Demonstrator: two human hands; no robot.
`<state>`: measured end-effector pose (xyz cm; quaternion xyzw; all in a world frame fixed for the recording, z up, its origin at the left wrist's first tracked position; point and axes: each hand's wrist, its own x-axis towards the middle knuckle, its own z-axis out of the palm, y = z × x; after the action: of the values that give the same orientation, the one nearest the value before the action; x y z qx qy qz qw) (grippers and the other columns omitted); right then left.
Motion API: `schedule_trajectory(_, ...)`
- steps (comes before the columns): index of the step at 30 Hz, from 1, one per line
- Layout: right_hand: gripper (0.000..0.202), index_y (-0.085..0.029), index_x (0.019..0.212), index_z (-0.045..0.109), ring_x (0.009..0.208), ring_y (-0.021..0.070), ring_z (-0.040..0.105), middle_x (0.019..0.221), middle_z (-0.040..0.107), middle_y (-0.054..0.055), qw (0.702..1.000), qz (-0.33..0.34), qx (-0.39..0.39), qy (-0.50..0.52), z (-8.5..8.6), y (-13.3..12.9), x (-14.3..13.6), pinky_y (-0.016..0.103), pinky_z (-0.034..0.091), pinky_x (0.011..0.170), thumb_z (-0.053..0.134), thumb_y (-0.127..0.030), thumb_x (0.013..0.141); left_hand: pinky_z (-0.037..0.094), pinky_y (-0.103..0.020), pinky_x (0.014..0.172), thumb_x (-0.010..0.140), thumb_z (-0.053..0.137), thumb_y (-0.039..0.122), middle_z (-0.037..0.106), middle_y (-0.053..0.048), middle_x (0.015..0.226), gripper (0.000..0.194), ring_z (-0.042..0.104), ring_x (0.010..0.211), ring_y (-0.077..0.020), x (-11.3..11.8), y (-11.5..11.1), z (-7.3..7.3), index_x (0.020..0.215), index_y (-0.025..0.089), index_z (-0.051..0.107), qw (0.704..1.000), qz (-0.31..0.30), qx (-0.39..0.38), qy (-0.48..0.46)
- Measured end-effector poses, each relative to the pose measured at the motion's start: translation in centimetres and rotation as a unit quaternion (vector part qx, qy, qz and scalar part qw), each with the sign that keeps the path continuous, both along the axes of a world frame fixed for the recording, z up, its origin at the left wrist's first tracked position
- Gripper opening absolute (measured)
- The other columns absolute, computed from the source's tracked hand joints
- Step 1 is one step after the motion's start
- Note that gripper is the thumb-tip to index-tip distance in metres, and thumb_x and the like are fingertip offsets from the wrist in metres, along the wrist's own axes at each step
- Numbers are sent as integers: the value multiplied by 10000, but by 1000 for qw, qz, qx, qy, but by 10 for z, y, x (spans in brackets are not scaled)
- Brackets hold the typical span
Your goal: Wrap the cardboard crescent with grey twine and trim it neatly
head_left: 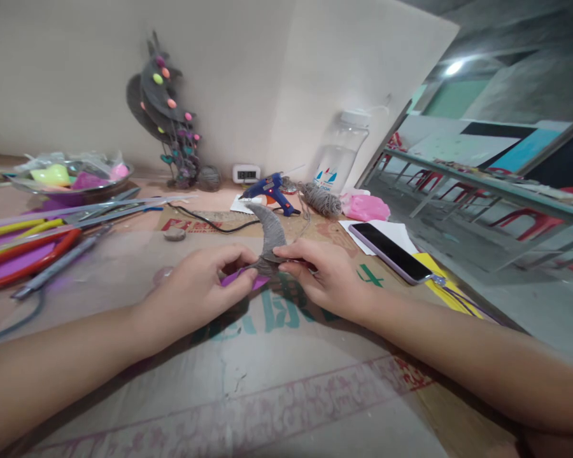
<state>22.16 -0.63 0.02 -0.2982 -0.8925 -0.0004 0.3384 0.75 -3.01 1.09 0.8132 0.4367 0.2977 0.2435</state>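
Note:
A curved, crescent-shaped piece wound with grey yarn point(270, 232) stands in the middle, its pointed tip upward. My left hand point(214, 273) pinches its lower end between thumb and fingers. A bright purple part point(230, 278) shows beneath the left fingers; I cannot tell whether it belongs to the crescent. My right hand point(327, 273) is closed with thumb and forefinger at the crescent's right edge, gripping the grey winding there. Just beyond the hands lies a blue glue gun point(271, 186). A loose grey yarn skein point(321, 199) rests behind the right hand, with strands trailing toward the crescent.
Scissors with red handles point(67, 251) and yellow-handled ones lie at left, near a bowl point(71, 191) of colourful pieces. A water bottle point(339, 152), pink bag point(365, 205) and phone point(390, 251) are at right. A decorated grey moon hanging point(165, 95) and small clock point(246, 173) stand behind.

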Motion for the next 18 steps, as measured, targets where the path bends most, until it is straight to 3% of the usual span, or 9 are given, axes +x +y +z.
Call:
schedule_trajectory(4,243,-199,1084,501,650,106,530,784,582,4,993,-20,-85,73,-3,0,-1,229,414,586,527,-291,861,417,-244,627,838,453,245,645,17,782,174,570,714,-139,1,0,2,837,209,623,1000,1,-10,-25)
schedule_trajectory(9,426,-206,1099,413,532,88,368,611,343,-77,956,-9,-194,218,-5,8,-4,204,315,477,635,-362,771,428,-229,652,855,464,253,668,24,838,194,582,737,-128,2,0,2,925,224,642,997,-13,-37,-59)
schedule_trajectory(12,187,-190,890,523,533,85,375,598,386,-57,943,-32,-262,200,-1,11,-4,210,312,488,568,-356,816,440,-234,656,872,453,287,680,16,882,228,599,761,-134,1,2,-1,994,234,638,995,-28,-68,-72)
schedule_trajectory(15,254,-166,675,524,557,86,394,602,430,-34,935,-44,-306,172,3,9,-5,218,323,520,518,-357,843,447,-235,641,871,468,324,687,15,866,236,609,745,-137,1,5,-4,1013,235,633,991,-45,-99,-80)
schedule_trajectory(18,258,-162,697,523,565,83,383,616,418,-35,927,-36,-320,193,4,7,-6,217,320,531,509,-372,846,438,-240,625,835,528,386,686,13,846,246,599,727,-144,1,7,-5,986,230,643,993,-41,-96,-63)
